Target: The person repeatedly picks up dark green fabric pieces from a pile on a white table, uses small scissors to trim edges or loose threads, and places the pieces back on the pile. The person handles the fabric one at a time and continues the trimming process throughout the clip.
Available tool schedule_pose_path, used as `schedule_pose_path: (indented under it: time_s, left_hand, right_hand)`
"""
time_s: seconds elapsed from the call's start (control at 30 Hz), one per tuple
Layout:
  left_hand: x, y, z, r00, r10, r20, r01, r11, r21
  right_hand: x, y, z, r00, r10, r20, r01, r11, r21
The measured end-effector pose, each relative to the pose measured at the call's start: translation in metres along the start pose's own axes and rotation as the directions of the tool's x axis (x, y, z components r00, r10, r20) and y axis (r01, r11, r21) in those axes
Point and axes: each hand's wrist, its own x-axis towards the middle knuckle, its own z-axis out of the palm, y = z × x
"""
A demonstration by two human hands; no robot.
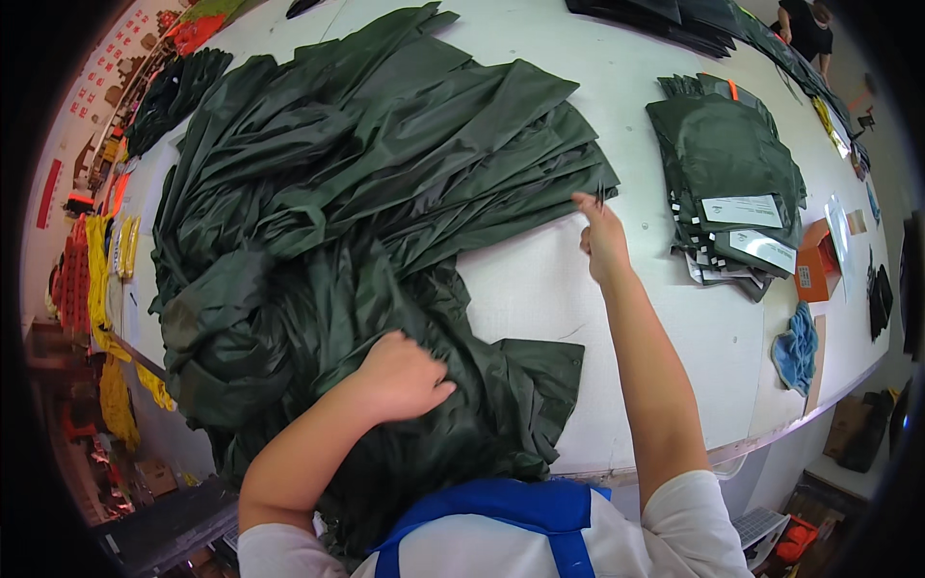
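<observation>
A large heap of crumpled dark green, slightly shiny fabric spreads over the left and middle of the table and hangs down over its near edge. My left hand is closed on the near part of that fabric, its fingertips hidden in the folds. The cloth around it is a little blurred. Farther off, beside the right end of the heap, my right hand is closed around small dark thread snips. Their pointed blades stick up past the fingers, near the fabric's edge.
A stack of folded dark green packs with white labels lies at the right. Nearer the right edge are an orange box and a blue cloth. Yellow material hangs at the left. Another person stands far right.
</observation>
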Motion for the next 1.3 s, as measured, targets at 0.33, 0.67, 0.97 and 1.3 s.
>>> schedule_pose_path:
  time_s: [0.33, 0.67, 0.97, 1.3]
  left_hand:
    - [0.021, -0.007, 0.005, 0.952, -0.253, -0.173, 0.050, 0.685, -0.727]
    - [0.008, 0.065, -0.056, 0.785, -0.216, -0.581, -0.271, 0.723, -0.635]
    - [-0.003, 0.062, -0.019, 0.837, -0.390, -0.383, -0.354, 0.149, -0.923]
    - [-0.008, 0.083, -0.034, 0.751, -0.385, -0.536, -0.349, 0.457, -0.818]
  right_hand:
    - [-0.017, -0.019, -0.006, 0.946, -0.313, -0.080, 0.312, 0.950, -0.026]
    - [-0.224, 0.006, 0.011, 0.374, -0.593, 0.713, 0.927, 0.256, -0.274]
    - [-0.253, 0.006, 0.003, 0.512, -0.618, 0.596, 0.855, 0.430, -0.289]
    - [-0.237, -0.009, -0.001, 0.972, -0.234, 0.014, 0.234, 0.972, 0.018]
